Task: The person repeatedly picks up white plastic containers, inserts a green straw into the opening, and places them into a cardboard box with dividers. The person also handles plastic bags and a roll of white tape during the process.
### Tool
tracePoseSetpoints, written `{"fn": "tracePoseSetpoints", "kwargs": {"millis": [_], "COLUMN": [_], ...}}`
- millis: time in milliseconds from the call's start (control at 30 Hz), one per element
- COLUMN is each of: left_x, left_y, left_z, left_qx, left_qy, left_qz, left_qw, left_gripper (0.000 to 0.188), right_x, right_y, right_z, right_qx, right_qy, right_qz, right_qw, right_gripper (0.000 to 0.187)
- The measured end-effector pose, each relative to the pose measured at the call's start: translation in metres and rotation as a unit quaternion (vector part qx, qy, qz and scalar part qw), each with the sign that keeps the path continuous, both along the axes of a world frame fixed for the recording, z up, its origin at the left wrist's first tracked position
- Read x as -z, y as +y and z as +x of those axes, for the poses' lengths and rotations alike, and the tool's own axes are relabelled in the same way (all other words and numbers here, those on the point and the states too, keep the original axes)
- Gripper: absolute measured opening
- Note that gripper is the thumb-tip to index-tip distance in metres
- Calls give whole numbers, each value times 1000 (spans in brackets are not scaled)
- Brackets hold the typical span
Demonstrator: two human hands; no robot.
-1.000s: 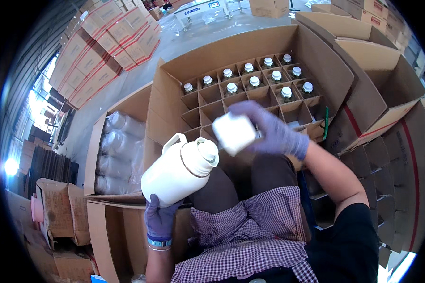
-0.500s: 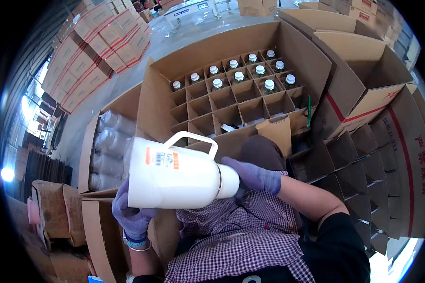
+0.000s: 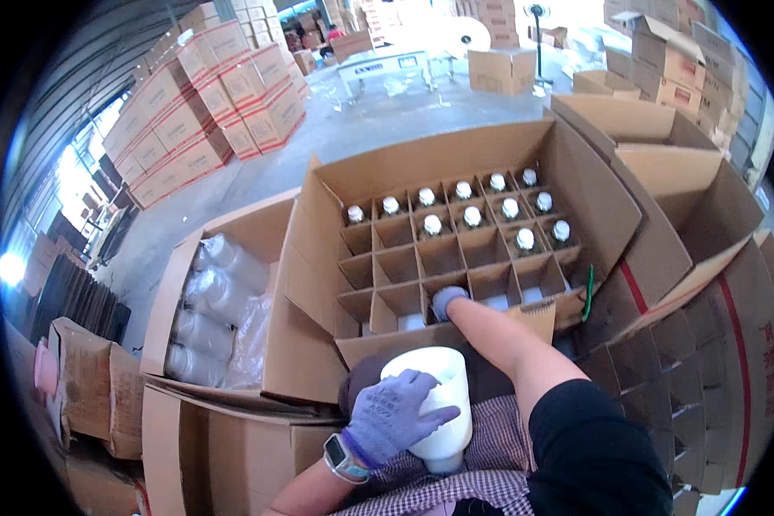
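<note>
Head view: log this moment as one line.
left hand: holds white jug on lap | right hand: reaching into divided box, near row | capped bottles: far cells | near cells: mostly unfilled

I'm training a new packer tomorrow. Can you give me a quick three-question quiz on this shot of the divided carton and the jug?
1. True or false: the left hand rests on a white jug in the person's lap.
2. Where is the right hand? A) on the stacked cartons by the wall B) down in a front-row cell of the divided carton C) on the bagged jugs to the left
3. Fill in: the capped bottles fill the carton's ___ rows.

Key: 1 true; 2 B; 3 back
</note>
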State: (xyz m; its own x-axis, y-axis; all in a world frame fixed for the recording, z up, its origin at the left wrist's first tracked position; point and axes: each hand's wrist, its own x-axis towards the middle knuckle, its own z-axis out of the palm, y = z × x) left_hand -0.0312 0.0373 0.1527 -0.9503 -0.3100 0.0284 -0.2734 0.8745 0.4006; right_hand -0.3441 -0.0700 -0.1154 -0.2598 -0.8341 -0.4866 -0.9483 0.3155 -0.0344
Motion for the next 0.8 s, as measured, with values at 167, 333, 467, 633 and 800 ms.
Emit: {"fn": "tracePoseSetpoints", "kwargs": {"millis": [167, 333, 467, 633, 800], "left_x": [30, 25, -10, -14, 7], "left_y": [-71, -75, -55, -17, -14], "left_z": [40, 13, 10, 13, 19], "left_qx": [-136, -67, 15, 0, -47], "left_qy": [190, 313, 323, 390, 369], "left_qz": [153, 615, 763, 599, 0], "left_qw": [960, 720, 559, 700, 928], "left_gripper": [64, 93, 99, 99, 93], "right_x": [-115, -256, -290, -310, -290], "right_y": [15, 96, 140, 154, 154], "right_z": [60, 130, 151, 141, 165], "right_qx": [47, -82, -240, -262, 2], "right_qy": [-84, -314, -311, -186, -399], "right_qz": [-228, -512, -571, -620, -538], "right_qw": [969, 795, 721, 715, 743], "right_gripper": [47, 45, 57, 57, 52]}}
